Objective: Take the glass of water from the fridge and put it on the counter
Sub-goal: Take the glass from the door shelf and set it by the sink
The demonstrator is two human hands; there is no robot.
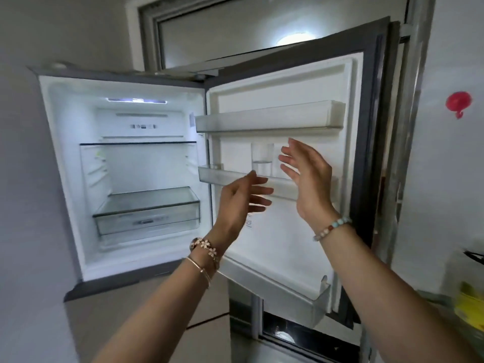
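Two raised hands, left (239, 197) and right (305, 174), fingers spread and empty, flanking the glass of water (262, 159) on the door shelf (222, 178).

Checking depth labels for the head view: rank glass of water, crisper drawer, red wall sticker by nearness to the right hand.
From the right hand:
1. Glass of water, just left of its fingertips, on the middle door shelf.
2. Red wall sticker, up and to the right on the wall.
3. Crisper drawer, far left, deep inside the fridge.

White fridge interior (146, 163), grey door frame (372, 127), red wall hook (458, 102), clear glass (262, 159)
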